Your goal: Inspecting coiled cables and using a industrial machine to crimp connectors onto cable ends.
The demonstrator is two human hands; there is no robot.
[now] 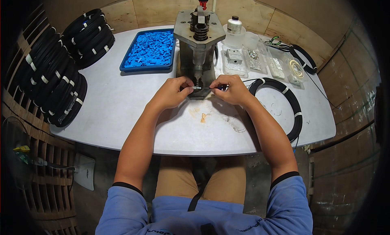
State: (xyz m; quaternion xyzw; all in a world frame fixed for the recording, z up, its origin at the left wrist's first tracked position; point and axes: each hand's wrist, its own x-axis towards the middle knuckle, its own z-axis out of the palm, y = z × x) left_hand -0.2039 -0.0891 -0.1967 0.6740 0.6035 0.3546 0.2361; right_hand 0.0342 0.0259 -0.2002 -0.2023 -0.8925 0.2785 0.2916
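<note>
A metal bench press (pixel 199 43) stands at the table's far middle, its plunger pointing down between my hands. My left hand (pixel 174 93) is closed in a pinch on a small silvery piece (pixel 196 87) under the plunger; its exact kind is too small to tell. Just right of the plunger, my right hand (pixel 230 90) is closed on a thin black cable. That cable appears to run back to a black cable coil (pixel 295 109) lying on the table at the right. My fingers partly hide both held parts.
A dark blue tray (pixel 122 67) of small blue pieces stands left of the press. Stacks of black coils (pixel 57 83) fill the far left. Clear boxes (pixel 234 61) of small metal parts and a white bottle (pixel 234 25) stand at the right back. A cardboard wall (pixel 345 97) borders the right.
</note>
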